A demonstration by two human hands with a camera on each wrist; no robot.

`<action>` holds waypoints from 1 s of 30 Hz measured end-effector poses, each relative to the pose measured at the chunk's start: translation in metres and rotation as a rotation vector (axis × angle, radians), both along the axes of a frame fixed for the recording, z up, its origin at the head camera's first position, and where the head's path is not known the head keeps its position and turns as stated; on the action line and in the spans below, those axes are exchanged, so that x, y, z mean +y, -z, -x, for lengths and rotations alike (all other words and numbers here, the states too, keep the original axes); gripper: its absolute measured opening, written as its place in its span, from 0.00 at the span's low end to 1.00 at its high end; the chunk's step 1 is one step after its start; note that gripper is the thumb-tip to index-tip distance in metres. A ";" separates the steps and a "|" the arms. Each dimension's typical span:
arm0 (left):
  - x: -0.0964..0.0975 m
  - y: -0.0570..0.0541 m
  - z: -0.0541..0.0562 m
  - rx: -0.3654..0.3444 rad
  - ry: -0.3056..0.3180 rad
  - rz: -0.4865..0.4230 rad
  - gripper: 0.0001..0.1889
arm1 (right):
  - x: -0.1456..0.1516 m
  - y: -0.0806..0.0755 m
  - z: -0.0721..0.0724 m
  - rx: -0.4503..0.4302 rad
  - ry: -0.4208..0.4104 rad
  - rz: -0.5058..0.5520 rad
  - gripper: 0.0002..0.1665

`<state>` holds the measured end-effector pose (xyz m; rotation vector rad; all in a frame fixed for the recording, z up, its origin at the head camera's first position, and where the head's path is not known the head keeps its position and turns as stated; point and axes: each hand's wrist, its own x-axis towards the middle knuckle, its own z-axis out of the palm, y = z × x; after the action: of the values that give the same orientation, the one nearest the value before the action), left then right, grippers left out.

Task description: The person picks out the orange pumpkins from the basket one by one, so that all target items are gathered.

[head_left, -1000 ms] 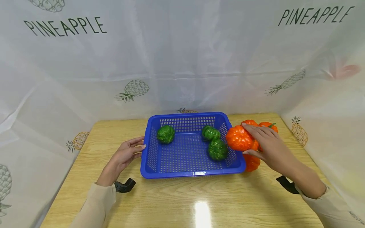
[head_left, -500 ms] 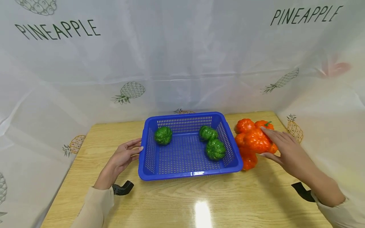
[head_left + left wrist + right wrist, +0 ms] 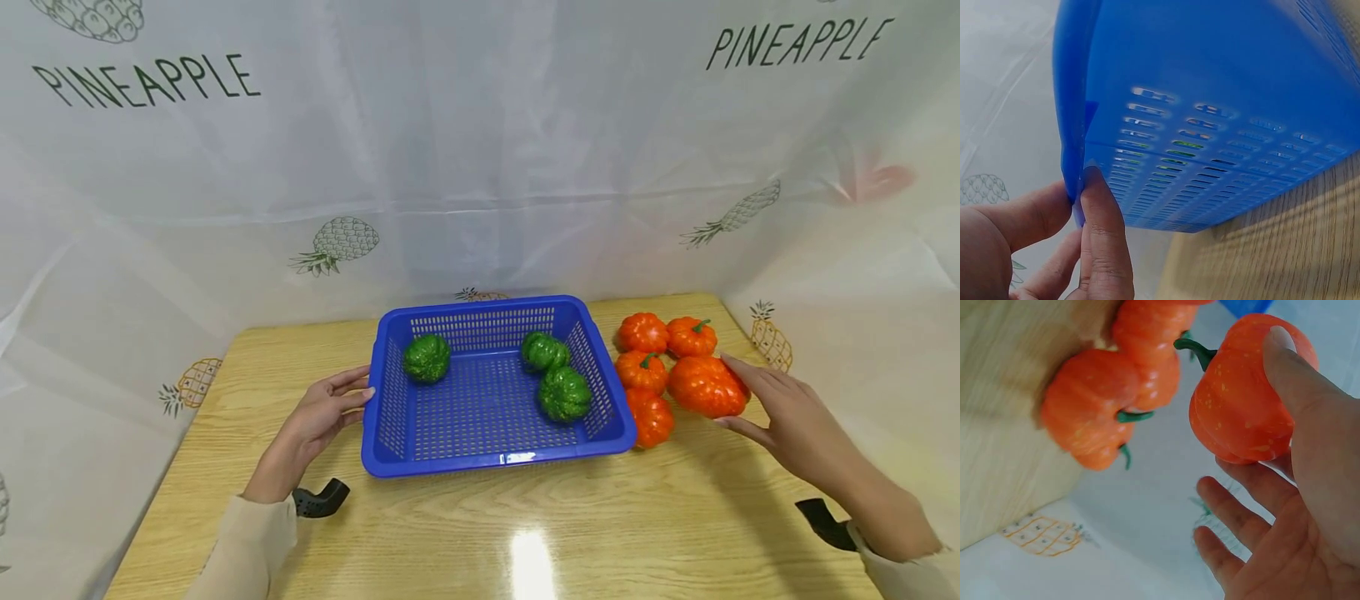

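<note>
My left hand (image 3: 322, 412) is at the left side of a blue plastic basket (image 3: 386, 467). In the left wrist view its thumb and fingers pinch the basket rim (image 3: 1072, 119). Three small green pumpkins sit inside: one near the left wall (image 3: 427, 358), and a pair, including the nearer green pumpkin (image 3: 565, 394), at the right. Right of the basket, my right hand (image 3: 795, 412) holds an orange pumpkin (image 3: 707, 387) between thumb and fingers. The right wrist view shows this pumpkin's green stem (image 3: 1196, 350), with the other fingers spread loosely below.
Several other orange pumpkins (image 3: 643, 333) are grouped on the wooden table (image 3: 420, 533) against the basket's right side. A white curtain (image 3: 480, 150) printed with pineapples hangs behind the table and along both sides.
My right hand has carried the orange pumpkin rightward, from beside the basket's right rim to the right side of the orange group. My left hand has stayed at the basket.
</note>
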<state>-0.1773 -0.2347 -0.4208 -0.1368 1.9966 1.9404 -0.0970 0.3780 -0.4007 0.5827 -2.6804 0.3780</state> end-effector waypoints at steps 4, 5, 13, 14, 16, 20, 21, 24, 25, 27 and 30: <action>0.001 0.001 0.000 0.001 0.004 -0.003 0.33 | 0.010 0.004 -0.005 -0.019 0.012 -0.011 0.60; 0.001 0.001 0.000 0.002 0.004 -0.004 0.33 | 0.012 0.005 -0.006 -0.036 0.022 -0.014 0.59; 0.003 0.001 0.001 0.008 0.002 -0.007 0.33 | 0.021 0.019 -0.015 -0.140 0.068 -0.004 0.52; 0.003 0.001 0.001 0.009 0.003 -0.006 0.33 | 0.021 0.021 -0.016 -0.143 0.067 -0.005 0.52; 0.004 0.001 0.001 0.009 0.005 -0.006 0.33 | 0.022 0.026 -0.017 -0.146 0.063 -0.003 0.52; 0.005 0.001 0.001 0.010 0.006 0.000 0.32 | 0.024 0.033 -0.016 -0.147 0.057 -0.016 0.52; 0.005 0.001 0.001 0.011 0.007 0.002 0.32 | 0.024 0.034 -0.016 -0.145 0.057 -0.019 0.53; 0.006 0.002 0.001 0.014 0.010 0.005 0.32 | 0.024 0.038 -0.015 -0.139 0.061 -0.035 0.52; 0.006 0.002 0.001 0.013 0.014 0.007 0.33 | 0.023 0.040 -0.015 -0.137 0.060 -0.038 0.52; 0.004 0.002 0.001 0.014 0.017 0.016 0.33 | 0.021 0.043 -0.013 -0.139 0.052 -0.039 0.52; 0.001 0.002 0.000 0.012 0.015 0.037 0.33 | 0.016 0.048 -0.010 -0.129 0.032 -0.037 0.51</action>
<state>-0.1778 -0.2340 -0.4228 -0.1188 2.0364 1.9000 -0.0874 0.3942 -0.4487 0.5428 -2.8218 0.3691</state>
